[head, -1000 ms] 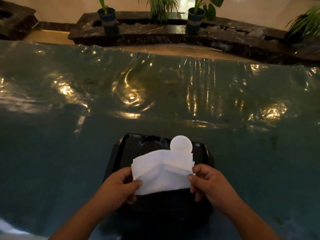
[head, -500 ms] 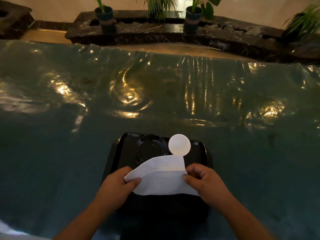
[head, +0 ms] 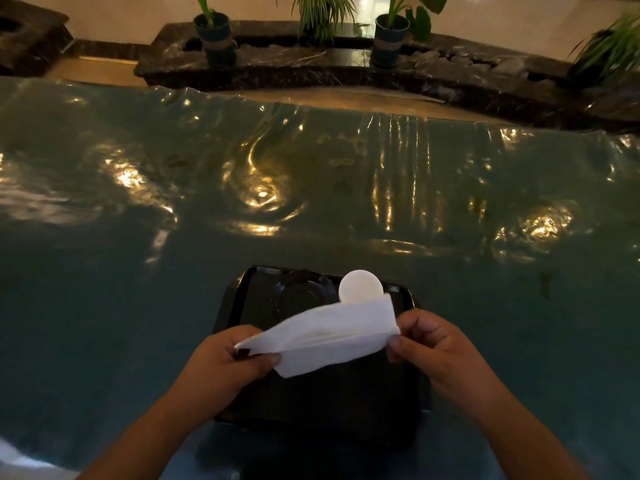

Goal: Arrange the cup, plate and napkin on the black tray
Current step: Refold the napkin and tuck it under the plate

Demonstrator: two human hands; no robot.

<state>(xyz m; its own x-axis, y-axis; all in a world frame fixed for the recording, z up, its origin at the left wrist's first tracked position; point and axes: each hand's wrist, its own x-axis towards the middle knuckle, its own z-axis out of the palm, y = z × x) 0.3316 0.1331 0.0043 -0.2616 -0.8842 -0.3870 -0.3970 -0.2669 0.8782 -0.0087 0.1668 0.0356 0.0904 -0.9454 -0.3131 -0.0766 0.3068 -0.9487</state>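
A black tray (head: 346,410) lies on the table close to me. At its far end sit a dark plate (head: 303,294) on the left and a white cup (head: 361,286) on the right, seen from above. Both hands hold a white folded napkin (head: 325,336) in the air above the tray's middle. My left hand (head: 228,365) pinches its lower left corner. My right hand (head: 440,348) pinches its right edge. The napkin tilts up toward the right and hides part of the cup and plate.
A shiny teal plastic cover (head: 173,271) spreads over the whole table, wrinkled and reflecting lamps. Beyond the table's far edge stands a dark stone ledge (head: 277,64) with potted plants (head: 214,32).
The napkin has been folded from a tall sheet into a flatter, narrower shape and now slants up to the right. My hands have moved slightly apart.
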